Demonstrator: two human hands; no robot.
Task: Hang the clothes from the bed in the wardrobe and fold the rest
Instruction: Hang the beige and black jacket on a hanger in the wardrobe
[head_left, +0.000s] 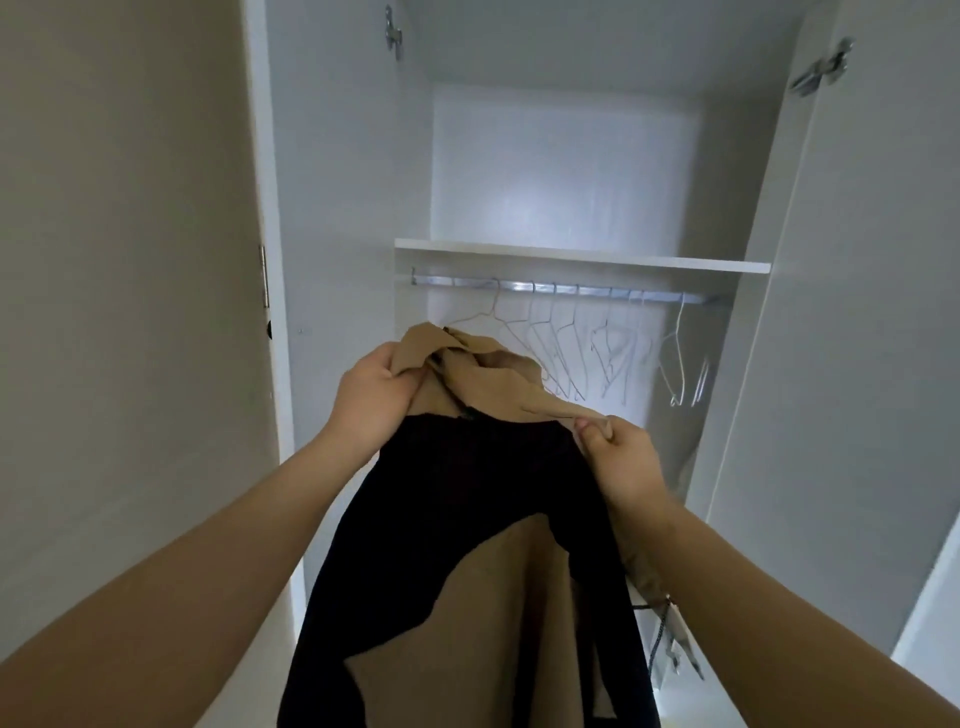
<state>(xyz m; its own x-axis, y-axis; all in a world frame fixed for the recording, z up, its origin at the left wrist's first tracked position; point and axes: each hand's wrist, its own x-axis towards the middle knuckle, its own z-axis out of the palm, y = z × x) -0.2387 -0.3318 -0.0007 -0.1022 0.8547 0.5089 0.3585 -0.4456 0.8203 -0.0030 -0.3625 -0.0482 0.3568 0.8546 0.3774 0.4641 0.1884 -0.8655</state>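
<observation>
Basically early in the hang step: left hand (371, 402) grips bunched tan fabric at the top of the tan-and-black garment (467, 519), right hand (621, 457) pinches a tan strip between thumb and curled fingers, and the rest drapes below both sets of fingers, not yet on the rail (519, 287). Open wardrobe (337, 208) beyond the fingertips holds a row of wire hangers (571, 353) on that rail, no clothes visible on them; can't tell if a hanger already sits inside the fabric.

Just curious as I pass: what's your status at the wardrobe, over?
Left hand, right hand both gripping tan-and-black garment. Held before open wardrobe. Bare wire hangers crowd rail behind.
</observation>
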